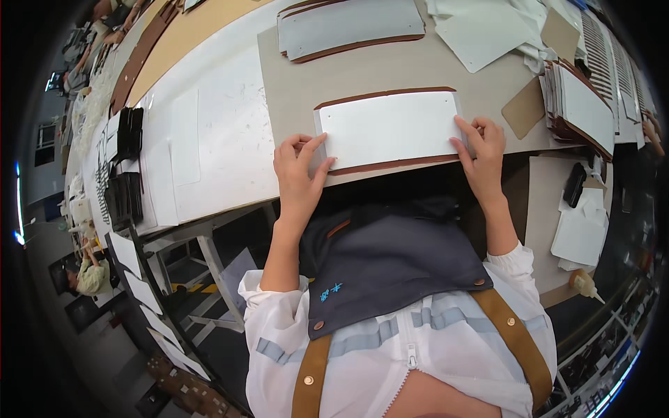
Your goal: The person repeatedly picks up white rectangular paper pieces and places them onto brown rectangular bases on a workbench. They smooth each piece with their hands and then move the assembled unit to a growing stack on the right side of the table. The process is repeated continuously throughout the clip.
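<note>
In front of me, on the table's near edge, lies a white rectangular panel [390, 129] with small holes near its corners. Brown strips [394, 164] of a piece beneath show along its long edges. At the panel's left end, my left hand [300, 167] touches it with thumb and forefinger, the other fingers curled. My right hand [482, 150] pinches the opposite end in a similar way. The panel lies flat between both hands. Farther back rests a stack of grey-white panels [348, 29] with brown edges.
White sheets [488, 31] lie loosely at the back right. A pile of brown-edged panels [582, 104] stands to the right, beside a tan card [524, 109]. Lower right are a black tool [574, 185] and a small bottle [585, 284]. Black bundles [127, 136] sit left.
</note>
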The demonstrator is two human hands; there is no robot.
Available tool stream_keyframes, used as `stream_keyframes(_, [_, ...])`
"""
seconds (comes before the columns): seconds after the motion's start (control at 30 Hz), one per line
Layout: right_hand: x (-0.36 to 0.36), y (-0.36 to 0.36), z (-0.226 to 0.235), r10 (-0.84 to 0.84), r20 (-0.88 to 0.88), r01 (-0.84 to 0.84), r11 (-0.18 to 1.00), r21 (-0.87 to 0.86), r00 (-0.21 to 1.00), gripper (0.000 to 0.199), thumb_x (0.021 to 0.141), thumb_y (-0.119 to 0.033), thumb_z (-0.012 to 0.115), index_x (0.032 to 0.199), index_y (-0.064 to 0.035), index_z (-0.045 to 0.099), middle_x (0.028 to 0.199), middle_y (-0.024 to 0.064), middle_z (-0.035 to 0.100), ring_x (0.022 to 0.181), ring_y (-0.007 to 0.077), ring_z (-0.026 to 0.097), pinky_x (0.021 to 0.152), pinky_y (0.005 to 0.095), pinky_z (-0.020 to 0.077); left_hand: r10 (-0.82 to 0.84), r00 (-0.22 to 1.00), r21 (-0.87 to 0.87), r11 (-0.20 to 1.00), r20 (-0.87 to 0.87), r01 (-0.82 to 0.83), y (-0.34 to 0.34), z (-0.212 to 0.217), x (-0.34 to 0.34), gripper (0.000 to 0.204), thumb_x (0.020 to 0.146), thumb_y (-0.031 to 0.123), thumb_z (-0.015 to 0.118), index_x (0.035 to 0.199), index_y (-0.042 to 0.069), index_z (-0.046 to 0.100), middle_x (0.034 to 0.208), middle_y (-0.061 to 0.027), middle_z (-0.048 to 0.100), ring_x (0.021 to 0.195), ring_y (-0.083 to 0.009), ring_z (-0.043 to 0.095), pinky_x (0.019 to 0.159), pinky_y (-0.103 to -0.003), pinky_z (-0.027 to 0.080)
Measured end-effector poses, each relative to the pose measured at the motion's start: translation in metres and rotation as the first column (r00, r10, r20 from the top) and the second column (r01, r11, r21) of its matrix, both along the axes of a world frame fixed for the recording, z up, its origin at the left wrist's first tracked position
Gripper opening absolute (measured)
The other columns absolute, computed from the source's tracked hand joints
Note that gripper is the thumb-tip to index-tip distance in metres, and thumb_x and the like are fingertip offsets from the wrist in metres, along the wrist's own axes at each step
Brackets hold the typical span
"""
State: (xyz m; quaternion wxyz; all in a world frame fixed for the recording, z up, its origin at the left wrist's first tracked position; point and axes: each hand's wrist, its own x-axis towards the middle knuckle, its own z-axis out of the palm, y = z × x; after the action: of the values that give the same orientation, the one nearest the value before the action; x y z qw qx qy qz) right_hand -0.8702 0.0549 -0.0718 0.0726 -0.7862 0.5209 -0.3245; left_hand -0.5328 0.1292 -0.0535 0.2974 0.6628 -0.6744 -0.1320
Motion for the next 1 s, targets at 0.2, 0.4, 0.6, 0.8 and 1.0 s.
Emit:
stream_keyframes(0.2, [-0.001,0.000,0.003,0.029,-0.030,-0.029,1.000,-0.004,0.999,0.040,0.086,-0.011,0.078,0.124,-0.0095,0.071,0.111,0.0059,0.057,0.098,0.0259,0.052,0.091,0.0391,0.0415,-0.044,0.997,0.040,0.998,0.066,0.041,0.002,0.008,0.003,0.051,0.085,0.012,0.079,0.134,0.012,0.064,0.125,-0.0113,0.054,0.116,-0.0306,0.051,0.103,-0.046,0.040])
stream_keyframes(0.4, [0.031,-0.008,0.019,0.138,0.071,-0.140,0.990,0.023,0.988,0.046,0.088,0.001,0.068,0.133,-0.0035,0.062,0.135,0.0147,0.057,0.124,0.0335,0.054,0.107,0.0444,0.0410,-0.156,0.984,-0.092,0.982,0.085,0.164,-0.022,0.013,-0.017,0.060,0.090,0.001,0.067,0.148,0.004,0.049,0.153,-0.0189,0.045,0.146,-0.0381,0.038,0.118,-0.047,0.034])
stream_keyframes(0.6, [0.098,-0.022,0.000,0.319,-0.064,-0.318,0.948,0.033,0.946,0.054,0.096,-0.011,0.061,0.147,0.0013,0.048,0.157,0.0154,0.044,0.148,0.0321,0.038,0.122,0.0446,0.0304,-0.187,0.971,-0.054,0.979,0.149,0.196,-0.037,-0.025,-0.069,0.061,0.097,0.011,0.058,0.154,0.000,0.040,0.163,-0.0204,0.035,0.154,-0.0357,0.029,0.123,-0.050,0.026])
stream_keyframes(0.8, [0.098,-0.019,-0.001,0.317,-0.340,-0.301,0.948,0.101,0.886,0.059,0.103,-0.029,0.048,0.155,-0.0035,0.040,0.164,0.0116,0.037,0.154,0.0237,0.029,0.127,0.0450,0.0182,-0.115,0.912,0.032,0.993,0.395,0.111,-0.032,-0.024,-0.083,0.066,0.100,0.029,0.053,0.158,0.002,0.036,0.166,-0.0208,0.029,0.156,-0.0358,0.023,0.125,-0.053,0.019])
stream_keyframes(1.0, [0.080,-0.019,0.006,0.288,-0.331,-0.259,0.957,0.130,0.899,0.069,0.102,-0.046,0.053,0.158,-0.0070,0.038,0.165,0.0109,0.035,0.155,0.0253,0.028,0.127,0.0480,0.0177,-0.030,0.940,0.033,0.999,0.341,0.020,-0.025,-0.025,-0.069,0.077,0.098,0.045,0.058,0.159,0.004,0.035,0.166,-0.0229,0.028,0.156,-0.0381,0.022,0.124,-0.055,0.018])
